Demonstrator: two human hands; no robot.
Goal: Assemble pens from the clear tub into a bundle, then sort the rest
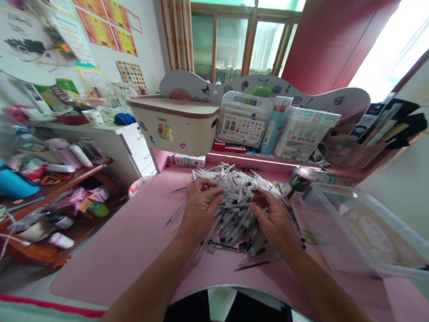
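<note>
A large heap of clear and white pen barrels (239,219), mixed with black pen parts, is spread on the pink desk (134,232). Over the heap's left side, my left hand (201,208) has thumb and forefinger pinched on a whitish pen barrel (231,189). Opposite it, my right hand (273,219) is closed, with a dark pen part (256,191) at its fingertips, partly hidden by the fingers. Both hands are a short way apart. A thin black refill (252,266) rests on the desk in front of the heap.
A clear plastic bin (368,232) stands at the right, beside a can of pens (301,179). On the shelf behind are a beige lidded box (177,127), a marker case (244,118) and a second case (304,134). Cluttered shelves (67,179) fill the left.
</note>
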